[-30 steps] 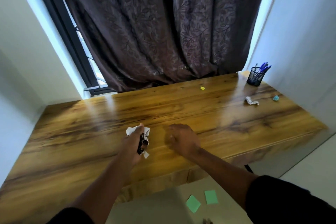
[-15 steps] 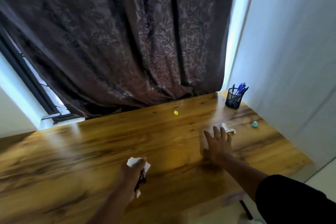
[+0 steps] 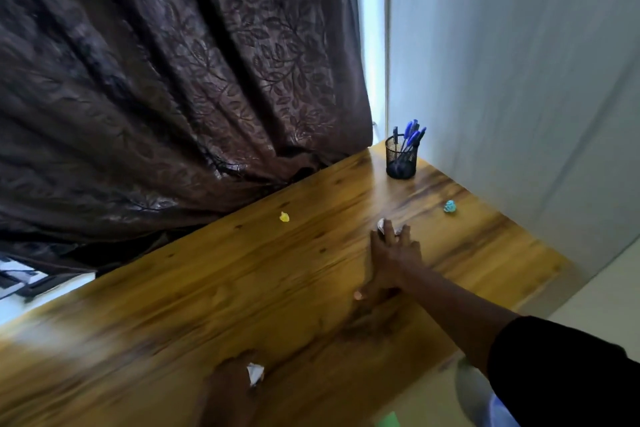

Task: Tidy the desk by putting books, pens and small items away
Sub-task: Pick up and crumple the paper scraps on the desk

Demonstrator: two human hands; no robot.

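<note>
Centre right of frame: right hand (image 3: 391, 260) has reached across surface (image 3: 242, 274), fingers spread flat, tips now touching white crumpled paper (image 3: 381, 225), grip not yet closed. Lower centre: left hand (image 3: 228, 388), blurred, apparently still clenched on paper scraps (image 3: 255, 373). Pickup next.

I'm looking at a room in a home, at a study corner. A wooden desk (image 3: 242, 274) sits against a curtained window, the dark leaf-patterned curtain (image 3: 173, 80) hanging behind. A mesh pen holder (image 3: 401, 161) stands by the plain wall (image 3: 519, 62).
</note>
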